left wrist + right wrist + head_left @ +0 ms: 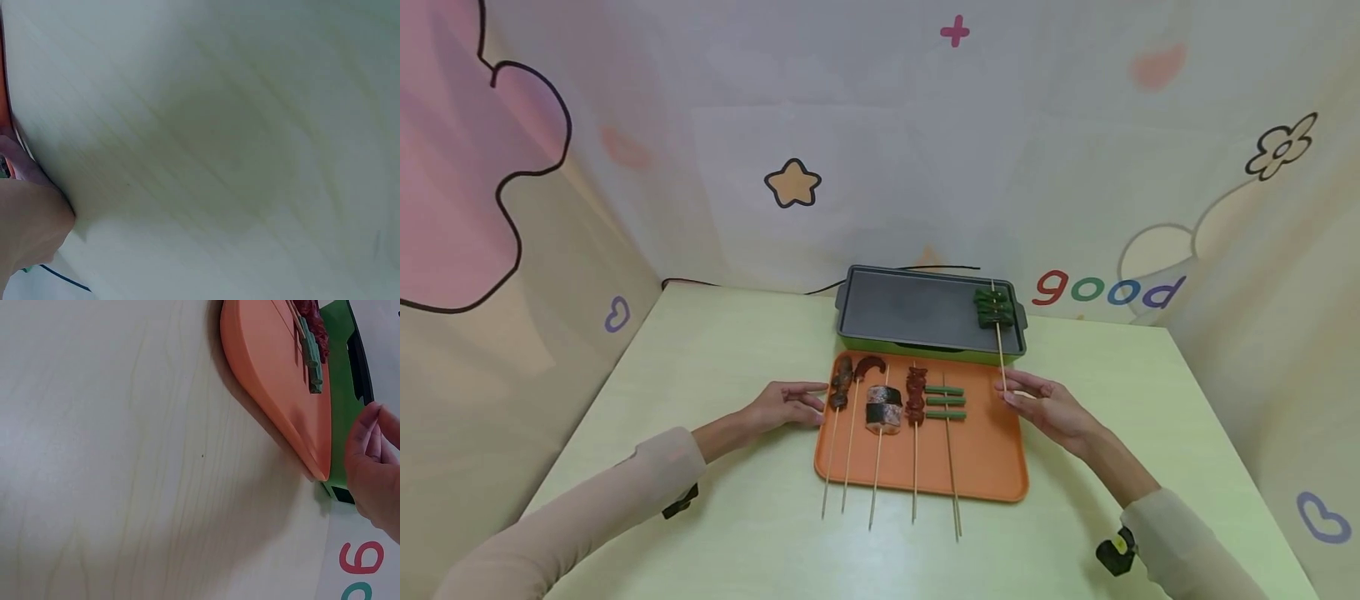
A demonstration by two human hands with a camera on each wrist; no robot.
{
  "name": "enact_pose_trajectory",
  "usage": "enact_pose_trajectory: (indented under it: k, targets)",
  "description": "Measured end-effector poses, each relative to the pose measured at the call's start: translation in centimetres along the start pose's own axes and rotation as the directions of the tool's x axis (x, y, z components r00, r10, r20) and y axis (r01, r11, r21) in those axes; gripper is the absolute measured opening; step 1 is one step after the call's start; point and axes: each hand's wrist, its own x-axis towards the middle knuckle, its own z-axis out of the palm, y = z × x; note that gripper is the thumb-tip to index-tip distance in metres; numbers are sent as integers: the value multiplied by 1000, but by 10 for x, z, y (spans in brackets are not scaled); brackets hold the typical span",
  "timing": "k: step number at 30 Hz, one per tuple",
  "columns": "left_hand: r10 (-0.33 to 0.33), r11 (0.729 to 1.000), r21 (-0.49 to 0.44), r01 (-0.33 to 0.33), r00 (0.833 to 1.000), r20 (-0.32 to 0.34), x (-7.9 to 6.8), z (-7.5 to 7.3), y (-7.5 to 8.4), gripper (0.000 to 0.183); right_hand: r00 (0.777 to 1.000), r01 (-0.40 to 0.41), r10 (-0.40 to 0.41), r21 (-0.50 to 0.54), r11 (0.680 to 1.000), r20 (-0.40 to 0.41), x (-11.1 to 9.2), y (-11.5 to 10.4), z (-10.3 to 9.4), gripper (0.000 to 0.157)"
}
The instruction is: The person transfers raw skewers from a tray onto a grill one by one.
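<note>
My right hand (1048, 408) pinches the lower end of a skewer of green leafy vegetable (994, 308). The leaves lie on the right end of a grey griddle plate (910, 304). At the left rim of an orange tray (985, 467), my left hand (786, 404) rests its fingertips against the edge. On the tray lie a brown meat skewer (841, 383), a curled reddish-brown piece on a stick (870, 365), a black-and-white banded skewer (883, 410), a red meat skewer (916, 396) and a green bean skewer (945, 402). The left wrist view shows mostly table and part of the hand (31, 219).
The griddle has a green base (340, 394) and stands just behind the tray, near the back wall. Several stick ends overhang the tray's front rim. A dark cord (692, 282) runs along the table's (715, 333) back edge. Printed cloth (880, 183) hangs around the table.
</note>
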Motion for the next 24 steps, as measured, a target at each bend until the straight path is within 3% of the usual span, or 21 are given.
enact_pose_trajectory:
  k: [7, 14, 18, 24]
  targets:
    - [-24, 999, 35, 24, 1000, -2, 2, -2, 4, 61, 999, -26, 26, 23, 999, 23, -10, -6, -5, 71]
    - [-122, 991, -46, 122, 992, 14, 10, -10, 15, 47, 994, -84, 88, -71, 994, 57, -30, -6, -4, 67]
    - [-118, 990, -82, 116, 993, -19, 23, -15, 21, 46, 988, -90, 97, -62, 994, 120, -40, -4, -1, 61]
    - [-105, 990, -99, 104, 994, -14, 38, -20, 25, 51, 966, -99, 105, -37, 994, 237, -55, -2, 10, 51]
